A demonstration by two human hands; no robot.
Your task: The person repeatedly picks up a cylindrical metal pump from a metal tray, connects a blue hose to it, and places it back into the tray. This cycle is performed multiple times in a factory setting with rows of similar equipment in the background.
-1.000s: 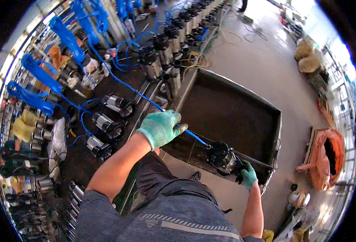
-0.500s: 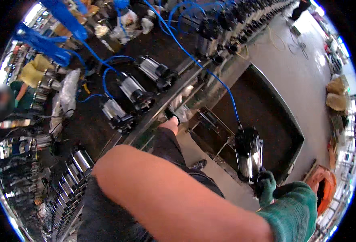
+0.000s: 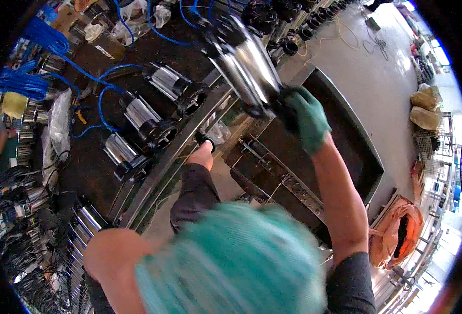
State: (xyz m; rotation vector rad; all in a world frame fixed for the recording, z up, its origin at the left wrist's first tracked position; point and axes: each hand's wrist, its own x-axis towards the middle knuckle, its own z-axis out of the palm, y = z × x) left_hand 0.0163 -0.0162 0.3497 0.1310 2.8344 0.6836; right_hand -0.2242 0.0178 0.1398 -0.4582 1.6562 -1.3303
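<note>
My right hand (image 3: 307, 118), in a green knitted glove, is closed around the black end of a shiny metal cylinder (image 3: 249, 68). Rods run along the cylinder's sides, and it tilts up and away over the bench edge, blurred by motion. My left hand (image 3: 231, 261), also gloved in green, is very close to the view and smeared; its fingers cannot be made out. Three similar cylinders (image 3: 165, 82) with black end caps lie on the dark bench at the left, with blue air hoses near them.
A dark, open tank (image 3: 354, 141) with a metal rim stands to the right of the bench edge (image 3: 173, 149). Rods and a frame (image 3: 273, 167) cross its near side. Blue hose coils (image 3: 26, 81) are at the far left. An orange sack (image 3: 398, 233) is at the right.
The cylinder has gone from above the tank's near side up and left to the bench edge, in my right hand. My left forearm has swung left, bringing its glove close to the view.
</note>
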